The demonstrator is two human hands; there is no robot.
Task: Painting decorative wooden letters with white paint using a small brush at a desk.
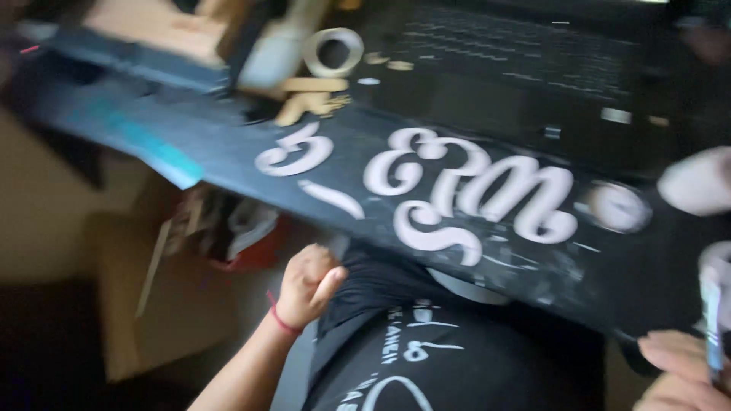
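Head view, blurred with motion: the left hand (307,285) sits low in the frame, left of centre, curled into a loose fist with the thumb laid along the side. Its grip is closed on nothing I can make out, and a thin red band circles the wrist. The knuckles come up just under the near edge of the dark board (426,228), close to the black printed shirt (426,358) that fills the bottom middle.

At the lower right corner the right hand (678,373) shows only in part. Its fingers (670,354) lie against a slim upright tool with a bluish body (713,320); the grip seems wrapped around it, though the blur and the frame edge hide how firmly.

Running from the upper left down to the lower right, the board carries pale raised curly letters (457,194), one small swirl (293,152) standing apart to their left and a thin stroke below it. A round pale disc (618,205) lies at the right end of the letters, with a whitish rounded object (697,180) just beyond it at the right edge.

Further back, a pale ring (335,52) lies at the top centre beside tan cut-out pieces (312,103). A dark laptop (518,68) occupies the upper right of the desk. Cardboard and clutter (183,259) sit below the board at the left.
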